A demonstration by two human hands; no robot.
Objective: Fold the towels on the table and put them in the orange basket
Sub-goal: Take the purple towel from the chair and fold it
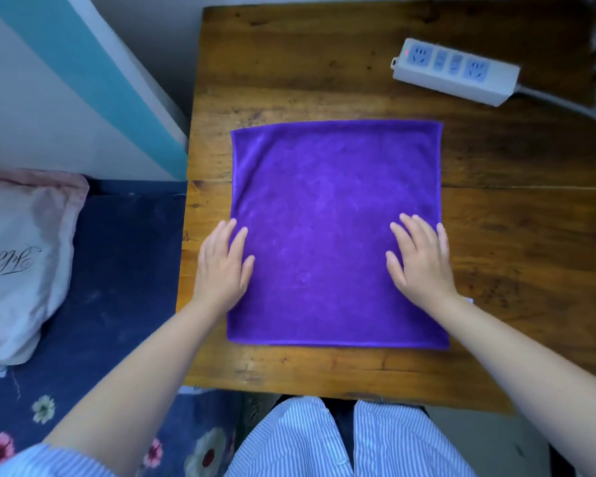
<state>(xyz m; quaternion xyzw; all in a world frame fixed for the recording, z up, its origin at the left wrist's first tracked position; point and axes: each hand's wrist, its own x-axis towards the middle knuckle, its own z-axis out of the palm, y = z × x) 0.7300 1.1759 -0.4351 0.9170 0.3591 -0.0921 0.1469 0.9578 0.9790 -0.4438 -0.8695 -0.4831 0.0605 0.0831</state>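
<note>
A purple square towel [334, 215] lies spread flat in the middle of the wooden table [289, 70]. My left hand [222, 266] rests palm down on the towel's left edge, fingers spread, half on the wood. My right hand [420, 259] presses flat on the towel near its right edge, fingers apart. Neither hand grips the cloth. No orange basket is in view.
A white power strip [456, 71] with its grey cable lies at the table's back right. To the left of the table is a bed with a dark blue floral sheet [117, 270] and a pink-white pillow [21, 256]. A white and teal wall panel [83, 74] stands behind it.
</note>
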